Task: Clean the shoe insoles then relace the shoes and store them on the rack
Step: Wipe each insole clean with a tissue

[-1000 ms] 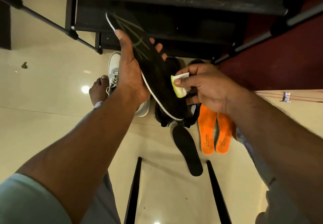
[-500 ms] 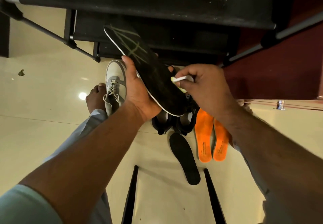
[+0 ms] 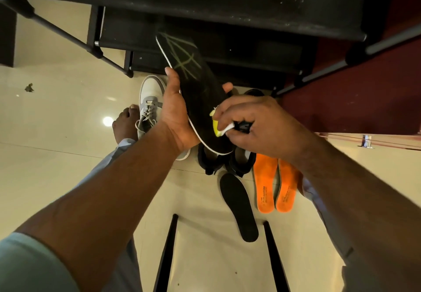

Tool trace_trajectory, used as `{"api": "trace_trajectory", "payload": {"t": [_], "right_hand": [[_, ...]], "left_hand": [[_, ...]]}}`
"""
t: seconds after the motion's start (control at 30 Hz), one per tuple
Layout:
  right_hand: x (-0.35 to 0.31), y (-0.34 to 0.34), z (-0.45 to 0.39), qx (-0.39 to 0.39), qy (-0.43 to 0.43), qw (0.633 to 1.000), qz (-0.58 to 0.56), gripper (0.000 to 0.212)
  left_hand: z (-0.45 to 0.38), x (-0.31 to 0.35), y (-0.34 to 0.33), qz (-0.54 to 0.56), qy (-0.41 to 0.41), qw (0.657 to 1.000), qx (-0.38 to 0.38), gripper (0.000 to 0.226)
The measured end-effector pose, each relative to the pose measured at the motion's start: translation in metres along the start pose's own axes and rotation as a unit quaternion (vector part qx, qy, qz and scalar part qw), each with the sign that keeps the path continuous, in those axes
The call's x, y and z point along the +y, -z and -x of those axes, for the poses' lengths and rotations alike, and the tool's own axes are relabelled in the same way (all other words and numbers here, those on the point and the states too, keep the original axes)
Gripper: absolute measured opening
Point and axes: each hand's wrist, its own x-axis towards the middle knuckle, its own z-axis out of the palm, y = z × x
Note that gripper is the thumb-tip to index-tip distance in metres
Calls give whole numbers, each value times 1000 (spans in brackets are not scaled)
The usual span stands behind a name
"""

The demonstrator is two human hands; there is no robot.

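The left hand grips a black insole, toe end angled up-left toward the rack; the right hand pinches a yellow-white sponge against its heel.

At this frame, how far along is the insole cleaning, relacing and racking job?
Early. Done: insoles are out; two orange insoles and one black insole lie on the floor, cleaned or not I cannot tell. In hand: the left hand holds a black patterned insole while the right hand presses a yellow-white sponge to it. Left: refitting, relacing and racking; the grey shoe and black shoes sit on the floor.
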Motion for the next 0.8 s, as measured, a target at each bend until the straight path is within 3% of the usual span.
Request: {"api": "trace_trajectory", "payload": {"t": [0.1, 0.27, 0.47, 0.63, 0.8], "right_hand": [[-4, -6, 1, -19, 19, 1000, 12, 9], [9, -3, 4, 25, -4, 997, 68, 10], [-11, -15, 7, -59, 59, 995, 60, 10], [7, -6, 7, 48, -48, 991, 119, 15], [-26, -29, 9, -19, 68, 994, 89, 12]], "left_hand": [[1, 1, -1, -19, 30, 999, 0, 97], [6, 2, -5, -73, 84, 994, -7, 88], [8, 7, -3, -128, 143, 981, -12, 72], [16, 5, -10, -155, 148, 976, -40, 46], [8, 7, -7, -119, 132, 984, -13, 44]]}}
